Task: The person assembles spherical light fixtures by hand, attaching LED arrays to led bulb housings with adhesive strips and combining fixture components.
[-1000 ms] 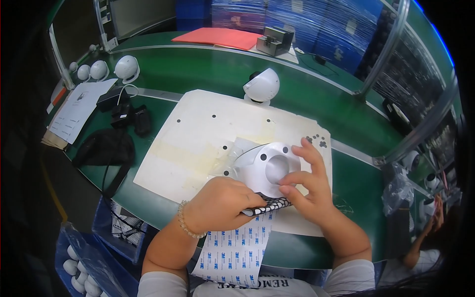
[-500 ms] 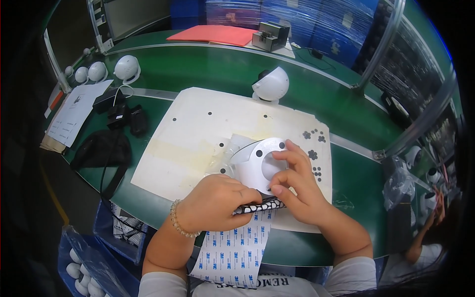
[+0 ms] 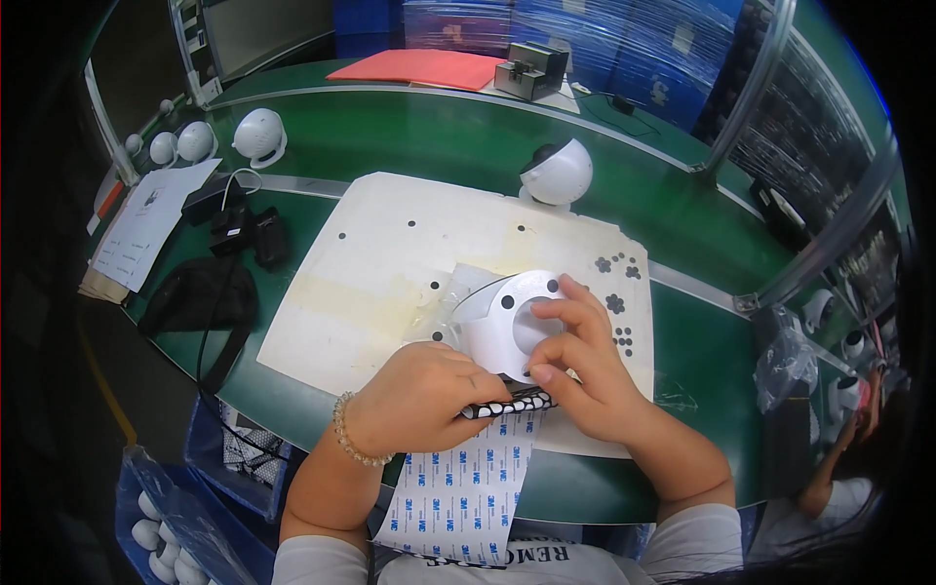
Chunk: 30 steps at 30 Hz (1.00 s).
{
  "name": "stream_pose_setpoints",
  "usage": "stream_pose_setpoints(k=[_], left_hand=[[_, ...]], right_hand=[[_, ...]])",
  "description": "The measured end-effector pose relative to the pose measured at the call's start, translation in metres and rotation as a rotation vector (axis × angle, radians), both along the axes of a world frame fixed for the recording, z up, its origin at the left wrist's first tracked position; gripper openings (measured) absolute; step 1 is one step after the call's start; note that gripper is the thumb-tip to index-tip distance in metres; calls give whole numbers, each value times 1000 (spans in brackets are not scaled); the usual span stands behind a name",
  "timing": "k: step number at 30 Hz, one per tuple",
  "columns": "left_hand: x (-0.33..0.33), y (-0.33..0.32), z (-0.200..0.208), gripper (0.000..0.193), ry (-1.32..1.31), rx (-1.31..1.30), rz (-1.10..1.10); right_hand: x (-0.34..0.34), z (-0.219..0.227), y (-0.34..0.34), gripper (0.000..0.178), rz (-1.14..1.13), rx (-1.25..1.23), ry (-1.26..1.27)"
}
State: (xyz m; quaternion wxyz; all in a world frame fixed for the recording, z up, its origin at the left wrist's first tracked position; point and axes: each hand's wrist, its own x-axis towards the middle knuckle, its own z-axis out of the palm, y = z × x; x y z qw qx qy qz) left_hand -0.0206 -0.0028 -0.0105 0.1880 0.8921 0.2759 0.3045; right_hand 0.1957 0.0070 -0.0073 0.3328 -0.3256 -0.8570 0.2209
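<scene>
The white shell [image 3: 480, 339] lies on the cream board [image 3: 380, 268] in front of the person, its round hole facing up and toward the right hand; two black dots [image 3: 508, 302] show on its upper rim. The right hand [image 3: 597, 385] is at the shell's right side, thumb and forefinger near each other by the lower rim, the other fingers bent along the hole and upper edge; whether the fingertips grip anything, I cannot tell. The left hand [image 3: 424, 398] has thumb and fingers clamped on the folded edge of a sheet [image 3: 458, 497], black with white circles at the fold and white with blue print where it hangs toward the lap. Clear film [image 3: 447, 310] lies on the board by the shell's left side. More black dots are scattered over the board, with clusters [image 3: 615, 304] at its right. A white camera [image 3: 561, 175] stands at the board's far edge, and similar ones [image 3: 260, 136] stand in a row at far left. Near them are papers [image 3: 154, 210], black adapters [image 3: 232, 226] and a black pouch [image 3: 200, 300]. A red sheet [image 3: 419, 66] and a metal box [image 3: 531, 74] lie beyond. Bottom left, a blue bin [image 3: 146, 468] holds white balls [image 3: 164, 536].
</scene>
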Motion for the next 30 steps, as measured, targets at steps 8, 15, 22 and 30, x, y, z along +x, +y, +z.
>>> stream_pose_setpoints(k=[8,15,22,30], left_hand=[[-1,2,1,17,-7,-22,0],[-1,2,1,14,8,-24,32],[1,5,1,12,-72,-81,10],[4,5,0,17,-131,-99,20]], right_hand=[[11,-6,-1,12,-64,568,-248],[9,-6,-22,44,-270,745,-398],[12,3,-18,44,-114,350,-73],[10,-10,-11,25,-42,398,-52]])
